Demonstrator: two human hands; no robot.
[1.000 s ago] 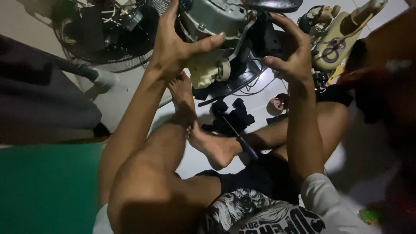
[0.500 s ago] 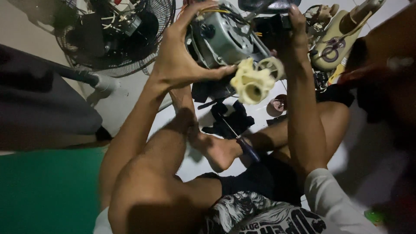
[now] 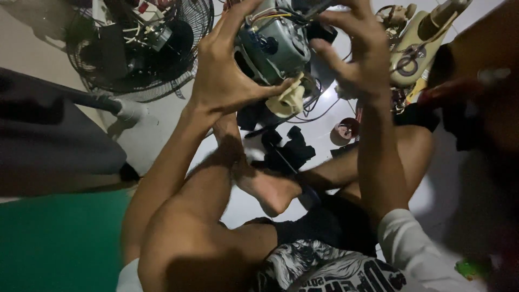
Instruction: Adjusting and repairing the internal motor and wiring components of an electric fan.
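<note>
- Head view, looking straight down: the fan motor (image 3: 273, 46) is held up in the air near the top of the frame, above the pale tiled floor (image 3: 162, 135), between both hands. It's a grey-green metal housing with coloured wires coming out the top and a cream plastic piece (image 3: 286, 100) hanging off its lower end.
- The left hand (image 3: 224, 70) is wrapped around the motor's left side, thumb hooked under it right by the cream piece, fingers reaching up over the top. So it's clamped on the motor.
- The right hand (image 3: 357, 54) sits at the motor's right side with its fingers curled and spread. The fingertips are at the top edge near a dark bit, but I honestly can't tell if they're actually gripping it or just touching.
- Below the hands, the person sits on the floor with bare legs folded, one bare foot (image 3: 267, 189) roughly mid-frame.
- Just past the foot there's a pile of black parts (image 3: 286, 151) on the floor, and a small round reddish spool thing (image 3: 344, 131) near it.
- Top left is a black wire fan guard (image 3: 189, 32) with loose junk lying in it.
- Top right is a beige fan body piece (image 3: 416, 48).
- A green surface (image 3: 54, 243) fills the bottom left corner.
</note>
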